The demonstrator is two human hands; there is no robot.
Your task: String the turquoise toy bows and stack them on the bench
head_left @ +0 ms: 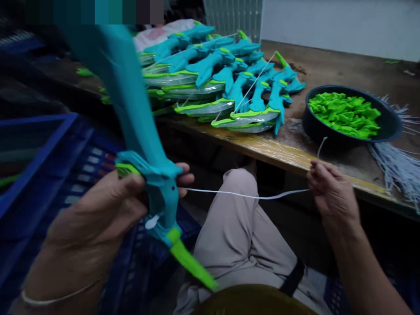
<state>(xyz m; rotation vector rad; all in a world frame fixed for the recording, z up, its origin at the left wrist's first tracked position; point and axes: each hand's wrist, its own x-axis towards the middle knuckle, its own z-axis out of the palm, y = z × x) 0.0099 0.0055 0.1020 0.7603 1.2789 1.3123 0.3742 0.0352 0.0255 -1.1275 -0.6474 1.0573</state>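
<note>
My left hand (108, 205) is wrapped round the middle of a teal plastic toy bow (138, 109), which stands tilted in front of me. A bright green piece sits by my left thumb, and a green tip (193, 264) sticks out at the lower end. Between my hands runs a thin white cord (229, 192), sagging slightly. My right hand (331, 188) pinches its far end, with a short tail poking up above the fingers. Where the cord meets the bow is hidden behind my left fingers.
Several teal and green toy bows (226, 70) lie piled on the table (288, 153). A dark bowl (392, 127) full of small green parts stands to their right, beside a bundle of white cords (397, 175). Blue plastic crates (65, 131) stand at my left.
</note>
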